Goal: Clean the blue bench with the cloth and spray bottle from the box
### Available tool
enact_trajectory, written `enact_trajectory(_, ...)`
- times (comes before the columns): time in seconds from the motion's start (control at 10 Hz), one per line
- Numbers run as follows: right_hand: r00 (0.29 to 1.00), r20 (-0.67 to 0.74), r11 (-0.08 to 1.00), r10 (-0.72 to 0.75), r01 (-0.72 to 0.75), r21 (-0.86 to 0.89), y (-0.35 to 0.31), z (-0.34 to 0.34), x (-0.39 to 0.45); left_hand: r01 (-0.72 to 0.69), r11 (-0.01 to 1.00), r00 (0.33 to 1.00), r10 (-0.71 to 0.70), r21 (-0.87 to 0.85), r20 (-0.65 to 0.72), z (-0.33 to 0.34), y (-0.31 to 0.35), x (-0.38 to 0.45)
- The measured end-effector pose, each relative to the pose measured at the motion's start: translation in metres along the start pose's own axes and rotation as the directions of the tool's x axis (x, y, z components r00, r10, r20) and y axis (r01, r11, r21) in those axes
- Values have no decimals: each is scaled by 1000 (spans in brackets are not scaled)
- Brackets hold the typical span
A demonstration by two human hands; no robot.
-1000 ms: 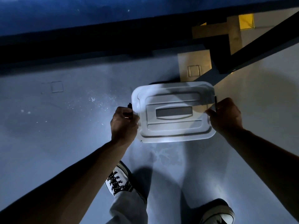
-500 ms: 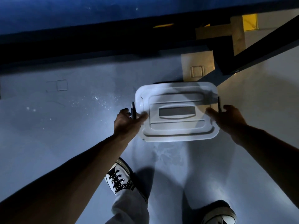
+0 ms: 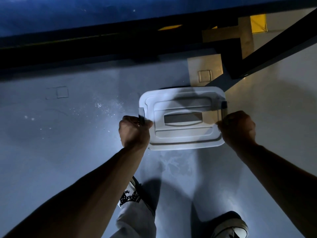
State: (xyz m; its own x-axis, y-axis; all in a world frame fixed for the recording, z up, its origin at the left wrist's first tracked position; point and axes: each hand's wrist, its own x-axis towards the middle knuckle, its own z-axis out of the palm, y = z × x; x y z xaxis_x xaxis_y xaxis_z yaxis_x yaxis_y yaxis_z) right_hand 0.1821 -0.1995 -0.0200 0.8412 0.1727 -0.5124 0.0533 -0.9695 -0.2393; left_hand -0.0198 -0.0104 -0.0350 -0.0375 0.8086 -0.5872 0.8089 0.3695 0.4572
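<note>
Unlatching the white rectangular plastic box (image 3: 182, 117) on the grey floor: we are pinching its dark side clips, left grip (image 3: 134, 131) and right grip (image 3: 237, 129) curled. Next, lifting the lid; cloth and bottle unseen.

No text, label, brand, number or sign can be read anywhere in the frame. The white lid of the box (image 3: 181, 117) at centre carries only moulded ridges and a plain grey rectangular recess, on which no lettering is seen, though the dim light and blur may be hiding faint embossing. Square outlines are pressed into the floor (image 3: 68, 152) at left of centre and upper right, but no characters are formed by them.
</note>
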Motion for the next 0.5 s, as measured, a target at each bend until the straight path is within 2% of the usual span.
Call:
enact_trajectory(0.2, 997, -41, 995, -59, 55, -83, 6, 10, 7, -34, 999, 999, 34, 1, -37, 1, 2, -4)
enact_trajectory(0.3, 999, -13, 999, -32, 32, -4, 8, 6, 2, -54, 998, 999, 54, -9, -3, -7, 3, -9)
enact_trajectory(0.4, 1000, -4, 983, 27, -26, 184, -3, -21, -24, -65, 998, 998, 65, -27, 3, -30, 14, -26)
enact_trajectory(0.5, 1000, -26, 966, 3, 4, 260, 0, -52, -75, -101, 984, 994, 105, -148, 20, -60, 6, -58)
